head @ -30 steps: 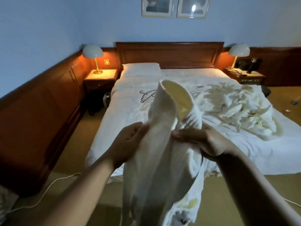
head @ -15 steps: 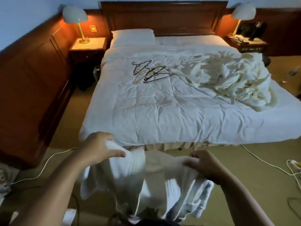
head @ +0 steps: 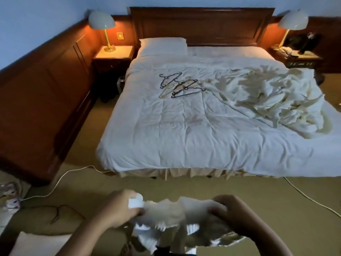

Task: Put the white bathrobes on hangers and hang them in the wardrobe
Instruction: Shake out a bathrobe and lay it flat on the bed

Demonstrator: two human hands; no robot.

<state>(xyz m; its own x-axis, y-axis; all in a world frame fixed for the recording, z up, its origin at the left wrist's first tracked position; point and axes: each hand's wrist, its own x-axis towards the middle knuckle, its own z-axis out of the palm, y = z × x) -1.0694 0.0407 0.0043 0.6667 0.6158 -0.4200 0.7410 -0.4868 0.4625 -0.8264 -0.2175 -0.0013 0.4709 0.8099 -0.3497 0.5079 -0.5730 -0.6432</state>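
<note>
A white bathrobe (head: 166, 215) hangs bunched between both my hands, low in front of me and short of the bed's foot. My left hand (head: 118, 209) grips its left edge and my right hand (head: 232, 213) grips its right edge; the cloth is blurred. Several hangers (head: 180, 85), some dark wire and some pale, lie in a loose heap on the white duvet toward the head of the bed. A crumpled pile of more white bathrobes (head: 273, 97) spreads over the bed's right side. No wardrobe is in view.
The bed (head: 184, 130) fills the middle, with a pillow (head: 163, 45) at the headboard. Nightstands with lit lamps (head: 103, 24) (head: 293, 21) flank it. Wood panelling (head: 40, 100) runs along the left wall. White cables (head: 60, 180) (head: 310, 198) cross the carpet on both sides.
The bathrobe was held up high in front of the bed and has come down low near my waist. My view has tipped down, showing the hangers on the duvet.
</note>
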